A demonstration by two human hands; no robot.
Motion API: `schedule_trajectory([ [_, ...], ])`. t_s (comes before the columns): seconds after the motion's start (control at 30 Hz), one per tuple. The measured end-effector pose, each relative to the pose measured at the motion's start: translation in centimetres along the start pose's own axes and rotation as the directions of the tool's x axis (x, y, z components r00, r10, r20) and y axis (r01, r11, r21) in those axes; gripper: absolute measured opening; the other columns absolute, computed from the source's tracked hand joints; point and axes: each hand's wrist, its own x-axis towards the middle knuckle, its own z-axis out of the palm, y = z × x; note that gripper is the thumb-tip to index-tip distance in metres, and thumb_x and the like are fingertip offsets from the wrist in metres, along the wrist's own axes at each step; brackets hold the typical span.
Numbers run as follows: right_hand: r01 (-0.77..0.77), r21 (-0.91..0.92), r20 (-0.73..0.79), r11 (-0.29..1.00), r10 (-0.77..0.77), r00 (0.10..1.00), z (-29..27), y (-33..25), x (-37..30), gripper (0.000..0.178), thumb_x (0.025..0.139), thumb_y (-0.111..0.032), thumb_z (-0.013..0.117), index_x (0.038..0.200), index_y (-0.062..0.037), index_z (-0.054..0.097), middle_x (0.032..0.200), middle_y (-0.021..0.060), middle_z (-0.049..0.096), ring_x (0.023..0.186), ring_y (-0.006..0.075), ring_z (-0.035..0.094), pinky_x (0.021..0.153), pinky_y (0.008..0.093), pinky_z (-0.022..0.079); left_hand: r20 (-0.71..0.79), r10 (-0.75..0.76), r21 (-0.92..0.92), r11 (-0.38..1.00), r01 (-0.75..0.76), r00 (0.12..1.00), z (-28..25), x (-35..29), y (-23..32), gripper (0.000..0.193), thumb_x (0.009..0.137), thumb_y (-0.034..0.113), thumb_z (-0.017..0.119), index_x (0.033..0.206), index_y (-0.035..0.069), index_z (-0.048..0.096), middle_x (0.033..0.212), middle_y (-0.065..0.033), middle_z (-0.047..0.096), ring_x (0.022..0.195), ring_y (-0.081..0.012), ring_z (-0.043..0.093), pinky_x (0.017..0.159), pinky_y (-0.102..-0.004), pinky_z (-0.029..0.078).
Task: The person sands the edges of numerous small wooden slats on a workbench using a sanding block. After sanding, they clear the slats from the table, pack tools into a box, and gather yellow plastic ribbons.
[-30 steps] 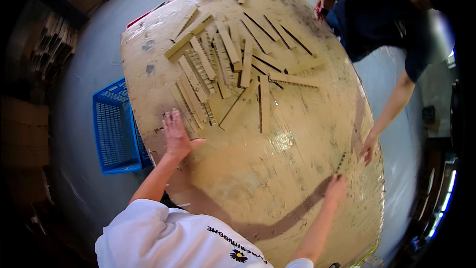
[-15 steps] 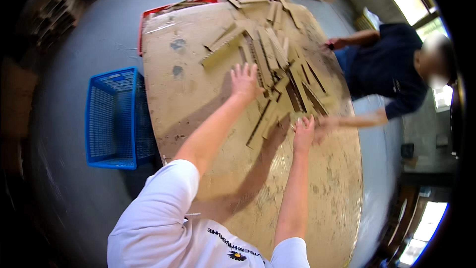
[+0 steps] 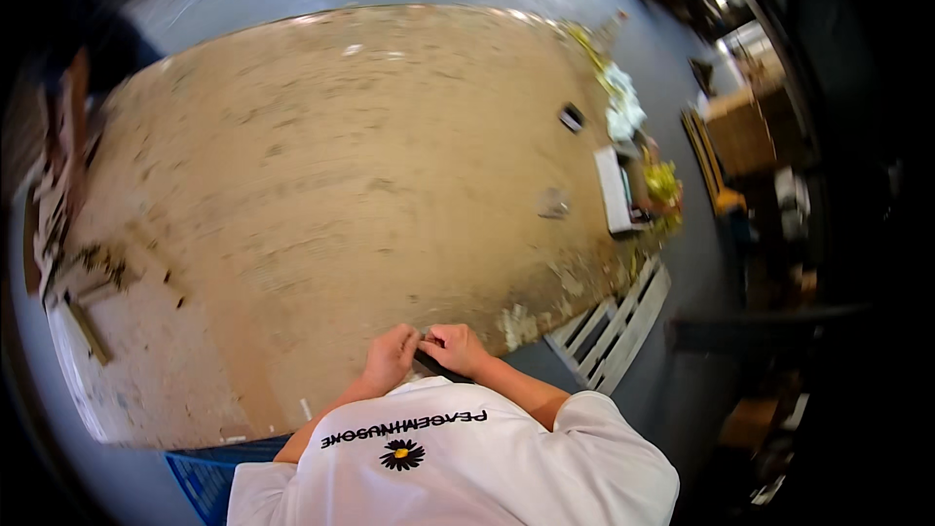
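Note:
Close to my body, at the near edge of the table (image 3: 321, 156), my two hands are side by side. My left hand (image 3: 391, 356) has its fingers curled and closed. My right hand (image 3: 454, 348) is closed too, its fingertips nearly meeting the left ones. Just beneath the right hand a dark strip (image 3: 440, 367) shows; whether either hand grips it I cannot tell. Whatever lies inside the fingers is hidden. Cardboard strips (image 3: 90, 331) lie at the table's left end, away from both hands.
A co-worker's blurred arm (image 3: 74, 122) reaches in at the far left. On the right part of the table are a small black object (image 3: 572, 118), a clear plastic piece (image 3: 553, 203) and a white box (image 3: 614, 190). A blue basket (image 3: 200, 482) stands below the near left edge, a slatted pallet (image 3: 614, 326) at right.
My view has swung right, so the cardboard pile and co-worker now appear at far left. Both hands have drawn back from the strips to my body and come together, fingers closed.

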Motion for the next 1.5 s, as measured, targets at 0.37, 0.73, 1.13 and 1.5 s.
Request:
schedule_trajectory([
  [0.37, 0.027, 0.013, -0.559, 1.000, -0.015, 0.829, -24.3, 24.8, -17.7, 0.010, 0.088, -0.011, 0.071, 0.082, -0.0029, 0.070, 0.079, 0.0151, 0.069, 0.073, 0.0335, 0.068, 0.065, 0.0394, 0.054, -0.161, 0.015, 0.242, 0.970, 0.025, 0.987, 25.0, 12.1, 4.8, 0.015, 0.092, 0.011, 0.068, 0.102, 0.001, 0.067, 0.077, -0.0116, 0.065, 0.071, -0.0209, 0.065, 0.067, -0.0338, 0.052],
  [0.73, -0.111, 0.237, -0.748, 0.965, 0.255, 0.613, -35.4, 29.5, -19.2, 0.010, 0.090, -0.007, 0.071, 0.087, 0.0028, 0.068, 0.072, 0.0138, 0.065, 0.062, 0.0236, 0.065, 0.058, 0.0341, 0.049, -0.054, 0.200, 0.194, 0.963, -0.186, 0.978, 35.2, 24.2, 9.6, 0.023, 0.090, 0.005, 0.069, 0.112, 0.001, 0.063, 0.091, -0.0109, 0.066, 0.080, -0.0198, 0.064, 0.071, -0.0325, 0.054],
  [1.13, 0.028, -0.225, -0.715, 0.974, -0.184, 0.674, -59.8, 33.5, -1.8, 0.018, 0.092, -0.017, 0.065, 0.090, 0.0002, 0.070, 0.086, 0.0196, 0.069, 0.081, 0.0378, 0.068, 0.071, 0.0420, 0.053, -0.191, 0.077, 0.189, 0.981, -0.040, 0.979, 35.4, 25.4, 9.3, 0.013, 0.093, 0.005, 0.066, 0.104, 0.000, 0.065, 0.084, -0.0076, 0.065, 0.073, -0.0139, 0.061, 0.067, -0.0289, 0.050],
  [1.5, -0.389, -0.517, -0.545, 0.762, 0.058, 0.836, -73.6, 47.8, 21.2, 0.027, 0.090, -0.032, 0.071, 0.105, -0.0094, 0.072, 0.107, 0.0151, 0.072, 0.102, 0.0362, 0.068, 0.085, 0.0465, 0.054, -0.228, -0.133, 0.254, 0.948, 0.191, 0.965, 39.7, 29.5, 16.1, 0.017, 0.094, 0.008, 0.067, 0.108, -0.002, 0.068, 0.085, -0.0056, 0.070, 0.077, -0.0107, 0.065, 0.071, -0.0263, 0.052],
])
